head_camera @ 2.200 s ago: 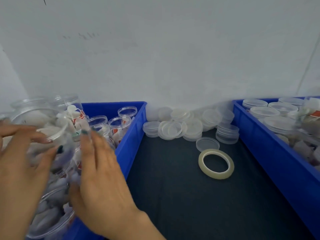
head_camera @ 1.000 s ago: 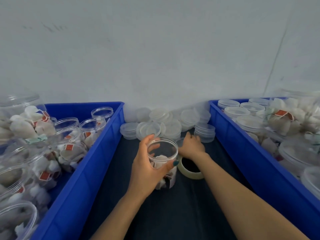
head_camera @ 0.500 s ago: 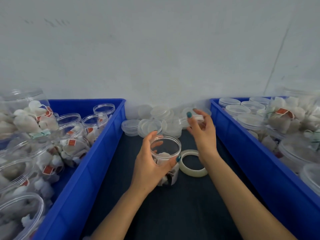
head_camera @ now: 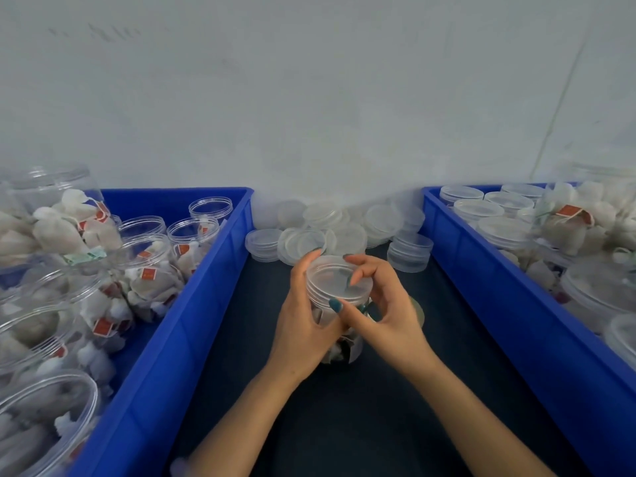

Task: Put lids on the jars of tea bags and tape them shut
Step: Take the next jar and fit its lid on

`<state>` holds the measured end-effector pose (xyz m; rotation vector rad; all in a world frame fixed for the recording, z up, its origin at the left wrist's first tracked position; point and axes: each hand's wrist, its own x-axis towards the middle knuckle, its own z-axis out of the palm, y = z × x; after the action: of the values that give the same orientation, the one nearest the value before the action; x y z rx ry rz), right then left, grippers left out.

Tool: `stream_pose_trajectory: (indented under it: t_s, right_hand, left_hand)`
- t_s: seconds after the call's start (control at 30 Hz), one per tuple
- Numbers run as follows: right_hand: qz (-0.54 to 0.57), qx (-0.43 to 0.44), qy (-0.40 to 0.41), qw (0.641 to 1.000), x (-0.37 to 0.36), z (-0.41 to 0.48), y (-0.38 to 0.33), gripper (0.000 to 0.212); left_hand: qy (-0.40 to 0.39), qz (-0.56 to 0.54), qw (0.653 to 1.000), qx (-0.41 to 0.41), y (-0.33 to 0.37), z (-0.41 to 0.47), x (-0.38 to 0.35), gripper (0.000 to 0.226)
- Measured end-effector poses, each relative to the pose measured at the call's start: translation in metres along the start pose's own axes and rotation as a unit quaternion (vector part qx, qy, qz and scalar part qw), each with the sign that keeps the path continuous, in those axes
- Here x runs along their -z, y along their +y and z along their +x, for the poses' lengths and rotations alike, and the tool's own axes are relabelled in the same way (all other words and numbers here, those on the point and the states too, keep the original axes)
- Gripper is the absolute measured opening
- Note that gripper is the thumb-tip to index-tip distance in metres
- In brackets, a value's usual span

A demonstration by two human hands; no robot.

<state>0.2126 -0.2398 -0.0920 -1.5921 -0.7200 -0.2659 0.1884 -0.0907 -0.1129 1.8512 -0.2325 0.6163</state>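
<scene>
Free along near tabletop (head_camera: 344, 425), apart from two forearms crossing it. Walled left by left bin (head_camera: 179, 339), crammed with open jars (head_camera: 144, 270). Walled right by right bin (head_camera: 509, 321), full of lidded jars (head_camera: 488, 210). Blocked mid-lane by jar (head_camera: 344, 349) with lid (head_camera: 330, 277): left hand (head_camera: 303, 332) gripping jar, right hand (head_camera: 392, 325) curled over lid rim. Passable gaps either side, between hands and bin walls. Tape (head_camera: 417, 309) just behind right hand, mostly hidden. Closed off at back by spare lids (head_camera: 347, 232) heaped against wall (head_camera: 309, 115). Thin bare strip between heap and jar.
</scene>
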Motion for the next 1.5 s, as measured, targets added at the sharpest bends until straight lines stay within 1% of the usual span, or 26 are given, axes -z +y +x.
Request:
stream_pose_trajectory:
  t_s: [0.03,0.07,0.13,0.2,0.23,0.27,0.33,0.43,0.5,0.57,0.63,0.67,0.73,0.83,0.9,0.93,1.0,1.07,1.13,1.17,1.2,1.27,1.33,1.4,1.5]
  right_hand:
    - [-0.006,0.003,-0.004,1.000,0.000,-0.001,0.000,0.038]
    - [-0.006,-0.001,-0.011,1.000,0.001,-0.002,0.001,0.045]
    - [-0.001,-0.027,-0.047,0.998,0.004,-0.002,0.003,0.077]
    - [0.014,-0.066,-0.107,0.992,0.010,-0.002,0.009,0.107]
    - [0.021,-0.084,-0.138,0.987,0.011,-0.002,0.014,0.115]
    - [0.019,-0.097,-0.164,0.982,0.012,-0.003,0.019,0.119]
    - [-0.009,-0.112,-0.176,0.978,0.009,-0.007,0.026,0.115]
    - [-0.024,-0.119,-0.118,0.986,0.001,-0.013,0.033,0.093]
    - [-0.025,-0.108,-0.091,0.990,-0.003,-0.016,0.035,0.086]
    - [-0.029,-0.093,-0.078,0.992,-0.006,-0.017,0.034,0.084]
    - [-0.040,-0.069,-0.061,0.995,-0.009,-0.018,0.031,0.087]
    - [-0.058,-0.055,-0.047,0.996,-0.010,-0.018,0.029,0.089]
    - [-0.128,-0.031,-0.008,0.991,-0.009,-0.017,0.024,0.095]
    - [-0.229,-0.019,0.031,0.973,-0.007,-0.016,0.018,0.100]
    - [-0.295,-0.014,0.049,0.954,-0.009,-0.015,0.014,0.100]
    - [-0.336,-0.005,0.062,0.940,-0.010,-0.015,0.013,0.100]
    - [-0.417,0.023,0.097,0.904,-0.012,-0.016,0.014,0.100]
    - [-0.468,0.062,0.125,0.873,-0.012,-0.015,0.016,0.099]
    - [-0.498,0.100,0.132,0.851,-0.010,-0.015,0.017,0.098]
    - [-0.503,0.109,0.127,0.848,-0.008,-0.015,0.016,0.097]
    - [-0.501,0.107,0.118,0.850,-0.006,-0.014,0.016,0.097]
    - [-0.477,0.074,0.097,0.870,-0.006,-0.014,0.014,0.100]
    - [-0.449,0.036,0.079,0.889,-0.009,-0.015,0.012,0.101]
    - [-0.444,0.032,0.066,0.893,-0.012,-0.015,0.013,0.099]
    - [-0.458,0.043,0.072,0.885,-0.010,-0.015,0.014,0.099]
  left_hand:
    - [-0.001,-0.003,1.000,-0.005,0.001,-0.001,0.000,0.088]
    - [-0.001,-0.007,1.000,-0.010,0.002,-0.001,0.000,0.088]
    - [0.011,-0.024,1.000,-0.012,0.003,-0.002,0.000,0.083]
    - [0.030,-0.038,0.999,-0.013,0.005,-0.002,0.001,0.073]
    - [0.037,-0.038,0.998,-0.017,0.006,-0.002,0.002,0.070]
    - [0.042,-0.035,0.998,-0.021,0.007,-0.002,0.003,0.069]
    - [0.051,-0.028,0.998,-0.025,0.007,-0.002,0.002,0.070]
    - [0.073,0.001,0.997,-0.028,0.010,-0.002,0.000,0.070]
    - [0.092,0.032,0.995,-0.026,0.011,-0.003,-0.001,0.070]
    - [0.103,0.062,0.993,-0.016,0.012,-0.002,-0.001,0.069]
    - [0.097,0.062,0.993,0.000,0.015,-0.002,0.001,0.066]
    - [0.093,0.054,0.994,0.005,0.017,-0.001,0.002,0.066]
    - [0.086,0.020,0.996,0.018,0.020,0.000,0.006,0.068]
    - [0.064,-0.029,0.997,0.037,0.025,0.000,0.009,0.064]
    - [0.059,-0.034,0.997,0.049,0.027,0.000,0.008,0.056]
    - [0.059,-0.031,0.996,0.059,0.027,0.000,0.007,0.056]
    - [0.061,-0.028,0.994,0.082,0.027,0.001,0.006,0.065]
    - [0.053,-0.030,0.993,0.105,0.023,0.003,0.004,0.076]
    - [0.046,-0.030,0.990,0.130,0.021,0.005,0.003,0.083]
    - [0.042,-0.027,0.988,0.143,0.021,0.005,0.003,0.086]
    - [0.037,-0.024,0.987,0.153,0.021,0.005,0.004,0.089]
    - [0.033,-0.034,0.986,0.159,0.023,0.006,0.007,0.093]
    - [0.036,-0.055,0.987,0.148,0.022,0.008,0.013,0.084]
    - [-0.002,-0.058,0.992,0.111,0.024,0.010,0.019,0.069]
    - [-0.082,-0.044,0.994,0.049,0.026,0.009,0.024,0.064]
